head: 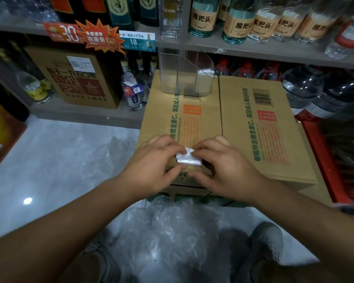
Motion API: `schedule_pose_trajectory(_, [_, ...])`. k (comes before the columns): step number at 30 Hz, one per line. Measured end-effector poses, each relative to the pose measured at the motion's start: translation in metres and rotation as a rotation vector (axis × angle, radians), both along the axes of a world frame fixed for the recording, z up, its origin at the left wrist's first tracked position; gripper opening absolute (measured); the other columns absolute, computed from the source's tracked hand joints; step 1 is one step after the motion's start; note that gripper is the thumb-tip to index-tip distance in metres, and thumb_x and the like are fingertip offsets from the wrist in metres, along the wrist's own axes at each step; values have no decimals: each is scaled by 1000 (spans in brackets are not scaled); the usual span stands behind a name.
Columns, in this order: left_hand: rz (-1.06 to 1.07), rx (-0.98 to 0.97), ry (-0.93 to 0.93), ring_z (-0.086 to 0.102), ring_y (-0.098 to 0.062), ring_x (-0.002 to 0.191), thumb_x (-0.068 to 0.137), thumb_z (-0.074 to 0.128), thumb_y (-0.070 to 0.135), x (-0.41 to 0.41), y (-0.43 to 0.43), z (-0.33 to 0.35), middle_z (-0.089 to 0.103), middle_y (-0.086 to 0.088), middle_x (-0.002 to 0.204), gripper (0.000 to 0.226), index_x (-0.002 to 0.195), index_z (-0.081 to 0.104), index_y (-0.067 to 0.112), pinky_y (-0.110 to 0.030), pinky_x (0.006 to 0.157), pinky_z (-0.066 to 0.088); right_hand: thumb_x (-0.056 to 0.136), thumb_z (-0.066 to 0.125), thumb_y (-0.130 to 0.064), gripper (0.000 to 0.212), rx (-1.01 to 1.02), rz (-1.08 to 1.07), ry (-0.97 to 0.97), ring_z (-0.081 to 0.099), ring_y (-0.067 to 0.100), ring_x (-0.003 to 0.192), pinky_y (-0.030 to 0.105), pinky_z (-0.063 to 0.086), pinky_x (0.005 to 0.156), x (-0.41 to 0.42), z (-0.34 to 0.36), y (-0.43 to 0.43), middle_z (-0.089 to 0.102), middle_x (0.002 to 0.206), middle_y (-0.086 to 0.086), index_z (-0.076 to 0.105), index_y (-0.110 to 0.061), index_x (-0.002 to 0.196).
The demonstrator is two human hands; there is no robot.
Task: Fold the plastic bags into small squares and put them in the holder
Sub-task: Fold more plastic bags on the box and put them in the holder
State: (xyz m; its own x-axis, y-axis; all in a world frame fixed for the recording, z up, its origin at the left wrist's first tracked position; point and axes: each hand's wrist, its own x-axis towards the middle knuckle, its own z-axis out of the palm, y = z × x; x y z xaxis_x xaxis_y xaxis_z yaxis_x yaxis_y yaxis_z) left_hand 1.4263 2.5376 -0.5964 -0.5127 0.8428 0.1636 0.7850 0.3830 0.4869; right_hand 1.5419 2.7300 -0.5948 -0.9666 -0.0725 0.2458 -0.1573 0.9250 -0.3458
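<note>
A small folded square of clear plastic bag [189,160] lies on the near end of the left cardboard box [172,121]. My left hand [153,162] pinches its left corner with curled fingers. My right hand [223,164] pinches its upper right edge, thumb below on the box. A clear ribbed plastic holder [182,76] stands at the far end of the same box, with a pale folded piece showing in its right side. Loose crumpled plastic bags [172,237] lie on the floor between my feet.
A second cardboard box [264,129] sits beside the first on the right. Shelves of bottles [243,19] and a carton [78,76] run behind. More clear plastic [114,152] lies on the grey floor to the left. A red crate edge [323,160] is on the right.
</note>
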Motion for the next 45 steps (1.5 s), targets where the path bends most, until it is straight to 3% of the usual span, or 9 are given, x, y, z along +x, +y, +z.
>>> schedule_pose_trajectory(2, [-28, 3, 24, 55, -18, 103, 88, 53, 50, 2, -6, -2, 59, 6, 107, 44, 118, 69, 22, -36, 87, 46, 81, 75, -43, 40, 79, 18, 19, 57, 24, 98, 40, 49, 83, 8, -3, -2, 65, 108, 0, 72, -14, 108])
schedule_pose_trajectory(7, [-75, 39, 89, 55, -15, 97, 91, 53, 46, 12, -12, -7, 59, 10, 101, 32, 110, 68, 25, -34, 82, 46, 89, 71, -17, 10, 6, 5, 130, 58, 24, 89, 42, 48, 75, 21, -7, -12, 66, 96, 0, 72, -12, 98])
schedule_pose_trajectory(12, [-6, 202, -153, 57, -11, 88, 91, 63, 38, 15, -6, 2, 58, 12, 93, 18, 103, 72, 28, -31, 75, 48, 94, 61, -26, 18, -302, -94, 42, 59, 18, 79, 42, 50, 69, 17, 12, -14, 60, 87, -1, 72, -13, 96])
schedule_pose_trajectory(19, [133, 286, -362, 50, -6, 63, 90, 76, 22, 10, 13, 10, 56, 12, 73, 12, 101, 75, 28, -22, 61, 40, 96, 66, -13, 14, -638, -279, -80, 71, 5, 78, 35, 60, 76, 6, 33, -14, 73, 85, -7, 73, -21, 105])
schedule_pose_trajectory(23, [172, 355, -498, 50, -4, 62, 90, 76, 19, 3, 25, 21, 62, -3, 73, 10, 96, 73, 26, -23, 59, 44, 93, 69, -10, 22, -755, -323, -26, 72, 10, 80, 39, 61, 81, -6, 44, -9, 75, 84, -6, 71, -30, 102])
schedule_pose_trajectory(27, [189, 392, -541, 51, -1, 61, 88, 75, 8, -3, 35, 37, 63, 3, 72, 16, 89, 69, 23, -14, 57, 43, 89, 75, -15, 21, -704, -307, 25, 69, 4, 86, 31, 59, 80, -17, 58, -3, 73, 93, -13, 73, -30, 103])
schedule_pose_trajectory(33, [170, 411, -627, 56, -24, 71, 89, 76, 15, -22, 46, 58, 67, -25, 87, 10, 95, 70, 9, -34, 65, 47, 90, 74, -25, 22, -500, -262, 67, 64, -4, 78, 12, 48, 65, -38, 87, 6, 68, 81, -20, 65, -45, 85])
schedule_pose_trajectory(39, [290, 174, -548, 61, -5, 64, 84, 82, 23, -63, 63, 70, 67, 4, 78, 35, 108, 56, 18, -24, 70, 49, 91, 73, -19, 13, -488, -364, 178, 70, 15, 79, 45, 60, 74, -91, 107, 55, 70, 84, -5, 64, -27, 95])
schedule_pose_trajectory(45, [505, 148, -357, 64, -15, 90, 85, 79, 40, -111, 73, 67, 64, 4, 96, 58, 127, 47, 17, -33, 83, 53, 92, 71, -18, 13, -345, -459, 210, 65, 16, 80, 43, 58, 75, -146, 113, 109, 64, 84, -3, 58, -22, 95])
